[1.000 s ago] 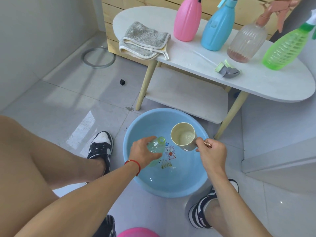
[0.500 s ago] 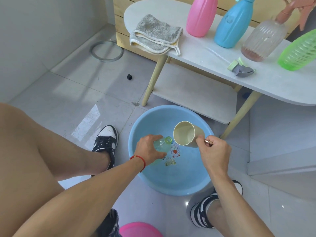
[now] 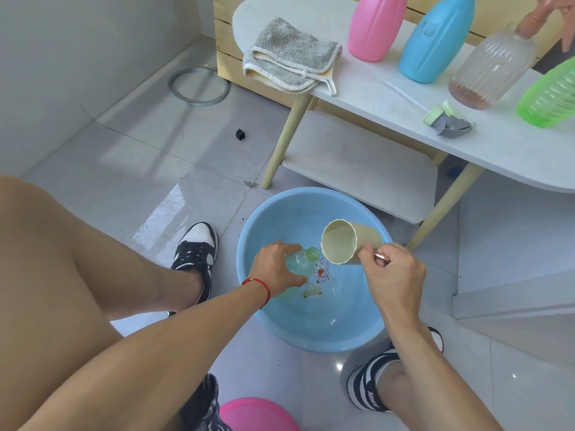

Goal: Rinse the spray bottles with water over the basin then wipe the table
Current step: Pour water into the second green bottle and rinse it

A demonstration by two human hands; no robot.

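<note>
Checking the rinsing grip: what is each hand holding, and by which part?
Left hand grips the clear green bottle round its body. Right hand holds the beige cup by its handle.

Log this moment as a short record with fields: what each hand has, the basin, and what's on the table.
left hand: grips a clear green bottle, cap off, over the basin
right hand: holds a beige cup by its handle, tipped toward the bottle's mouth
basin: blue, on the floor, shallow water inside
table: grey cloth, pink bottle, blue bottle, clear ribbed bottle, green bottle, loose sprayer head
</note>
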